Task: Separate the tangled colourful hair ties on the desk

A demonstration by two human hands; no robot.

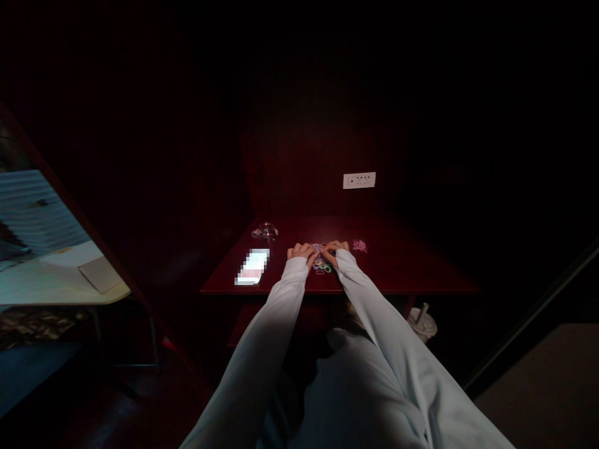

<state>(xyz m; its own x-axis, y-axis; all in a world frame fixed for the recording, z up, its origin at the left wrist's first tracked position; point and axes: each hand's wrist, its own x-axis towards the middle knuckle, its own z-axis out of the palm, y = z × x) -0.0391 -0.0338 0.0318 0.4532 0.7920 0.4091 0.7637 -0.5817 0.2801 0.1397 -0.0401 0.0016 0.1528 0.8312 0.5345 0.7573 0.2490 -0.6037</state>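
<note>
Small coloured hair ties (pixel 322 268) lie in a loose heap on the dark red desk, in purple, yellow, green and pink. Over the far side of this heap, my left hand (pixel 302 251) has its fingers curled and pinched together. Facing it from the right, my right hand (pixel 335 249) is closed in a similar pinch. A pale purple hair tie (pixel 317 250) shows between the fingertips of both hands, though its shape is hard to make out. To the right of my right hand sits a small pink bunch (pixel 360 246), seemingly of similar ties.
On the desk (pixel 412 268), a lit phone (pixel 253 267) lies left of my hands, with a clear domed object (pixel 266 231) behind it. A white socket panel (pixel 359 180) is on the back wall. Below the right edge stands a lidded cup with a straw (pixel 423 323).
</note>
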